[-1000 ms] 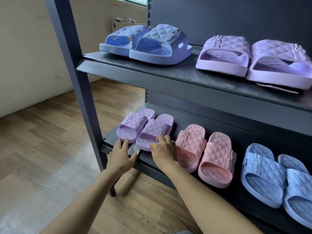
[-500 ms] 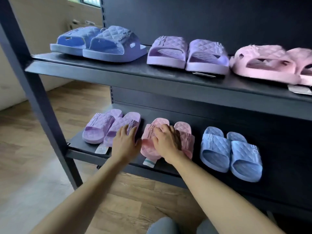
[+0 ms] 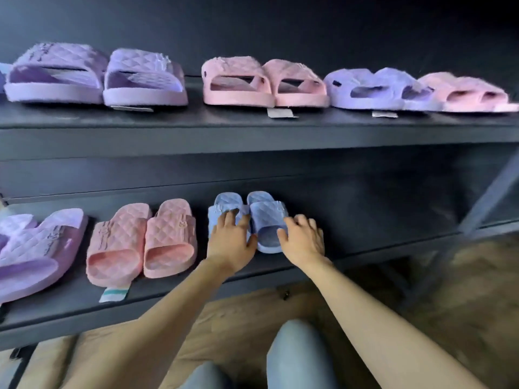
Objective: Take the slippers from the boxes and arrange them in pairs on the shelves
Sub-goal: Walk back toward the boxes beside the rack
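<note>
A blue quilted pair of slippers [image 3: 268,217] lies on the lower shelf [image 3: 365,242]. My left hand [image 3: 231,242] rests flat on the left blue slipper and covers most of it. My right hand [image 3: 303,238] touches the right edge of the right blue slipper with its fingers loosely spread. To the left on the same shelf sit a pink pair [image 3: 140,242] and a purple pair [image 3: 33,248]. On the upper shelf [image 3: 252,130] stand a purple pair [image 3: 95,75], a pink pair [image 3: 264,82], and further pairs in lilac [image 3: 373,89] and pink [image 3: 471,94].
The lower shelf is bare to the right of the blue pair. A slanted dark brace [image 3: 488,197] crosses at the right end. Paper tags [image 3: 113,293] stick out under some slippers. Below lie the wooden floor [image 3: 463,290] and my knees in blue trousers [image 3: 295,355].
My view and both hands have shifted right along the lower shelf, from the purple pair, over the pink pair, to the blue pair.
</note>
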